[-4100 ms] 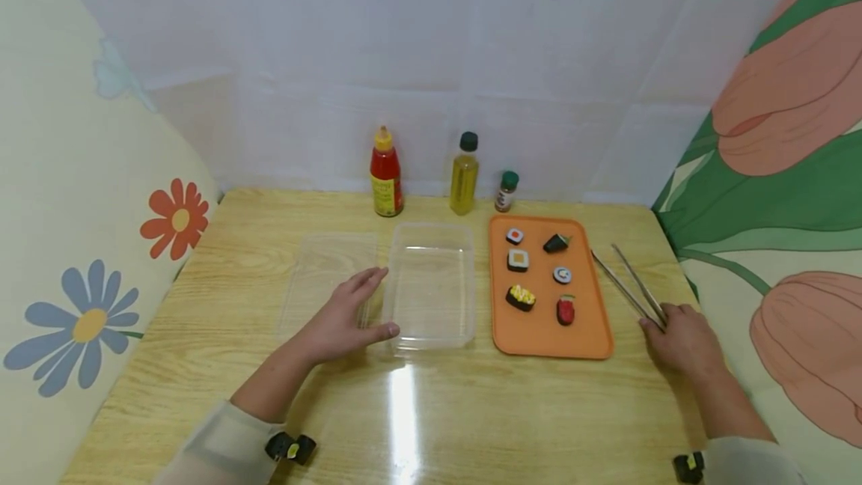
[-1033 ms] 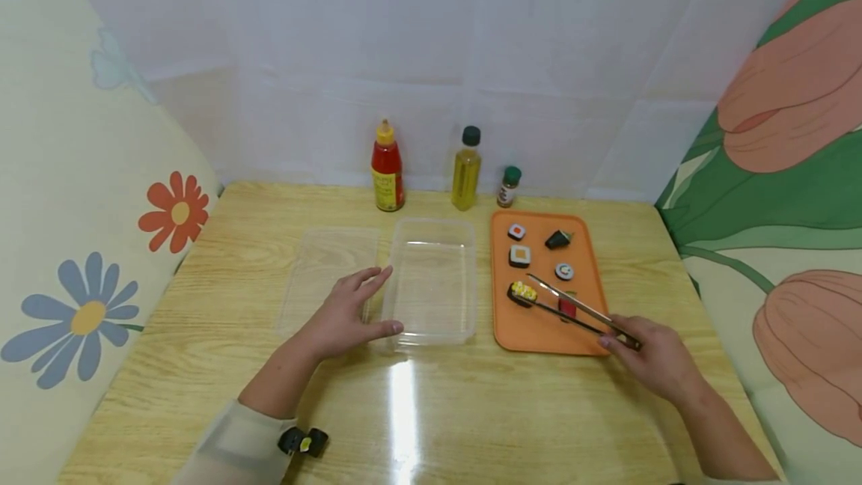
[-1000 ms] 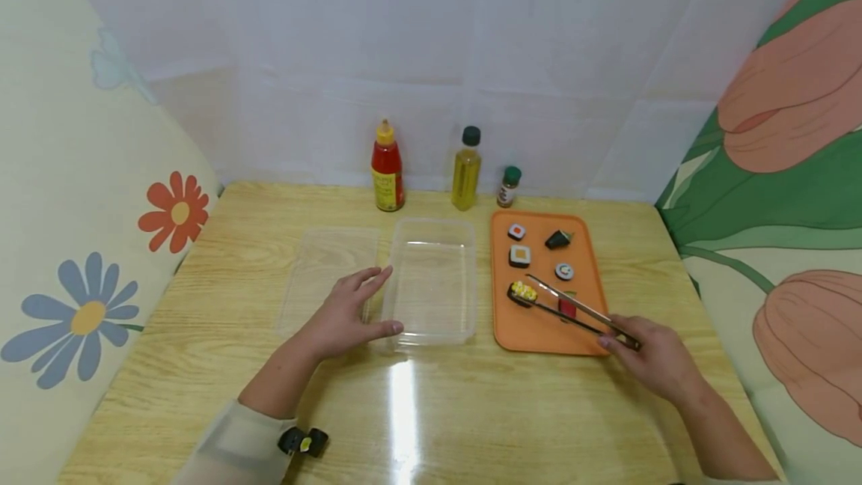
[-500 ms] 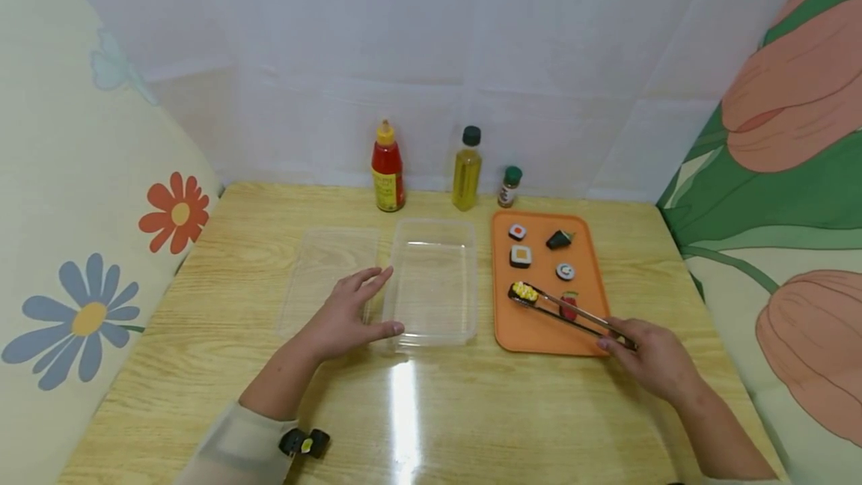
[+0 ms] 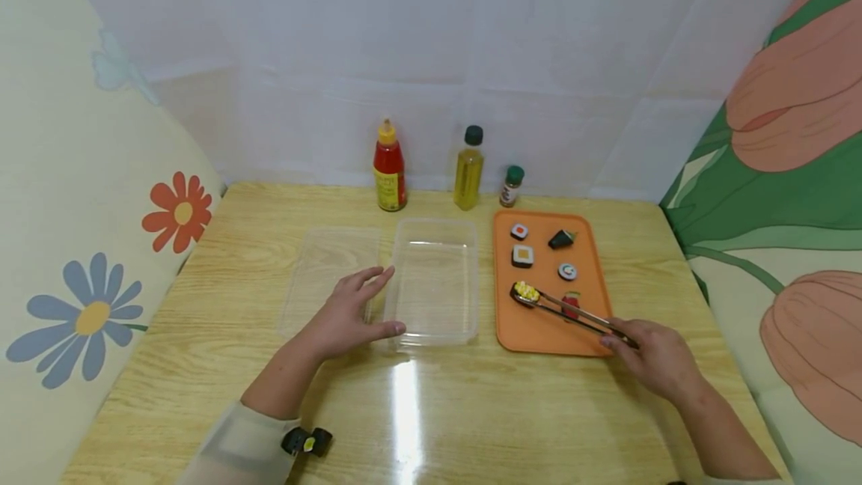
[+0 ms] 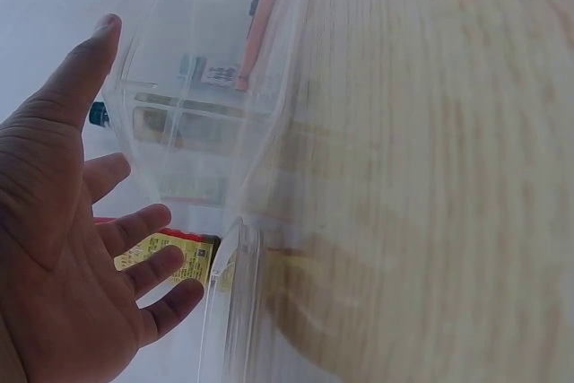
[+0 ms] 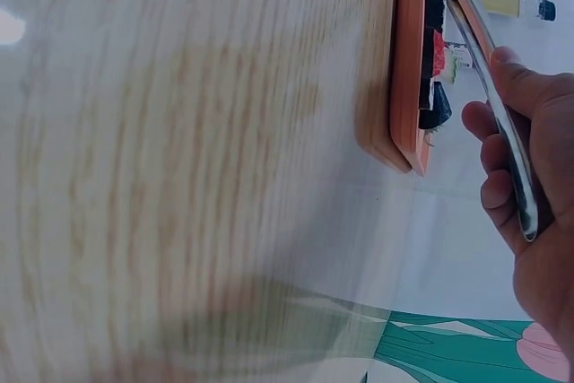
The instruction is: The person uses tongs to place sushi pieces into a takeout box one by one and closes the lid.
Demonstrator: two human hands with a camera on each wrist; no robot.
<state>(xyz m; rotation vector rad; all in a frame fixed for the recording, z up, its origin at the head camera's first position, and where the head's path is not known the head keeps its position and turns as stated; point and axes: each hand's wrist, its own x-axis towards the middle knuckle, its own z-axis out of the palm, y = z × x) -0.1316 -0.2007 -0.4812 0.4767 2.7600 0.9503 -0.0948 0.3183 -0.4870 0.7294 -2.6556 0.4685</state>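
Note:
My right hand (image 5: 656, 358) grips metal tongs (image 5: 584, 317) reaching left over the orange tray (image 5: 539, 339). Their tips close around the corn-topped sushi piece (image 5: 526, 292) at the tray's front left. Under the tongs' arms lies a red-topped sushi piece (image 5: 570, 305), partly covered. In the right wrist view the tongs (image 7: 516, 154) run between thumb and curled fingers. My left hand (image 5: 346, 318) has its fingers spread beside the left wall of a clear plastic container (image 5: 434, 339); the left wrist view shows its palm (image 6: 54, 221) holding nothing. A flat clear lid (image 5: 323, 249) lies partly behind that hand.
Farther back on the tray are a black cone-shaped roll (image 5: 561, 239) and several small sushi rolls (image 5: 522, 256). A red sauce bottle (image 5: 389, 178), an oil bottle (image 5: 468, 171) and a small green-capped jar (image 5: 512, 185) stand along the table's back edge.
From the tray's right side, my right hand has brought the tongs left over the tray. Their tips, apart a second ago, have narrowed around the corn-topped piece. The left hand stays by the container.

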